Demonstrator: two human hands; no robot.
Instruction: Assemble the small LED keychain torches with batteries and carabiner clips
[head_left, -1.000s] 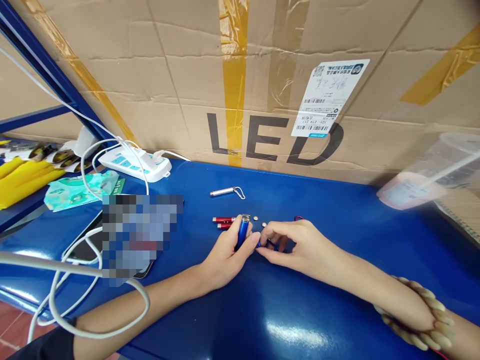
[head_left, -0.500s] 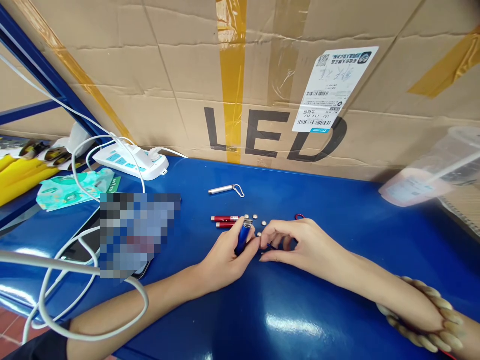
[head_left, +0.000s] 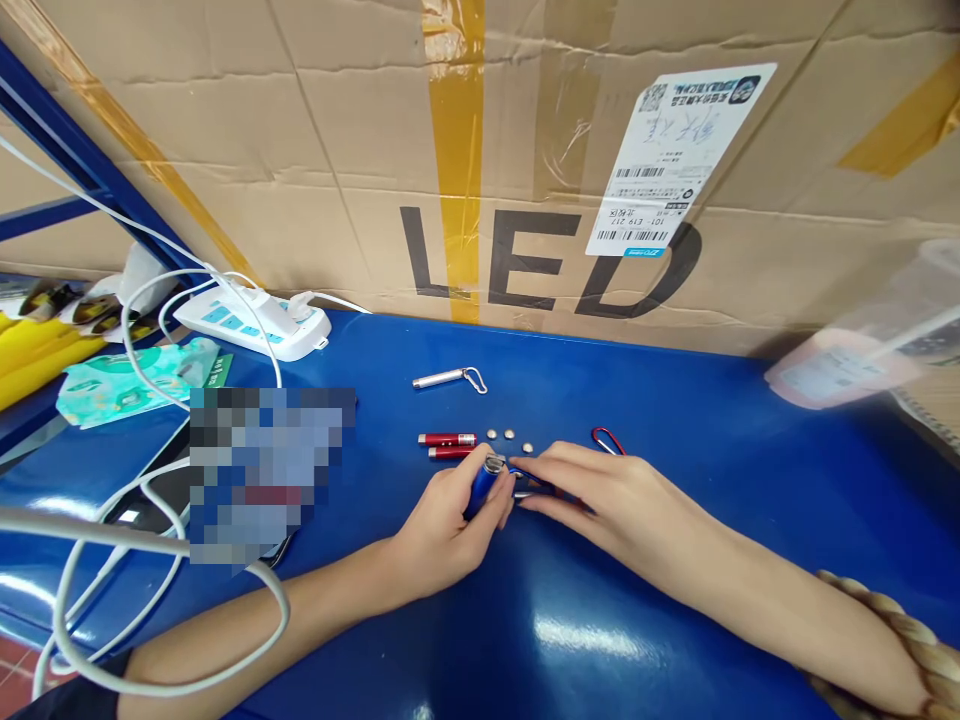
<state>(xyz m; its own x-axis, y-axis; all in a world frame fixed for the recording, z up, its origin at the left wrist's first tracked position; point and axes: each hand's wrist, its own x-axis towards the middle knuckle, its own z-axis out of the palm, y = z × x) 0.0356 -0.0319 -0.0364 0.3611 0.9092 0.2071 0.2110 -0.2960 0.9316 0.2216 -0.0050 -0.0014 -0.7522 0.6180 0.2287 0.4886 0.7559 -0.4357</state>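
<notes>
My left hand (head_left: pixel 442 525) is closed round a small blue metal tube (head_left: pixel 481 484), its silver open end pointing up and away. My right hand (head_left: pixel 600 495) lies beside it with fingers stretched toward the tube's mouth, pinching a small blue part (head_left: pixel 534 489) against the table. Three button cells (head_left: pixel 509 438) lie just beyond the hands. Two red tubes (head_left: pixel 448 445) rest side by side to the left of the cells. A silver tube with a clip (head_left: pixel 448 378) lies farther back. A red ring (head_left: pixel 608 440) shows behind my right hand.
The blue table (head_left: pixel 675 600) ends at a big cardboard box marked LED (head_left: pixel 547 260). A white power strip (head_left: pixel 255 322) with cables sits back left, a phone (head_left: pixel 161 495) under white cable at left, a teal packet (head_left: pixel 139 375), and a clear plastic tub (head_left: pixel 862 345) at right.
My right hand has flattened and slid its fingers toward the tube's open end. My left hand has tipped the blue tube lower. The view has shifted slightly.
</notes>
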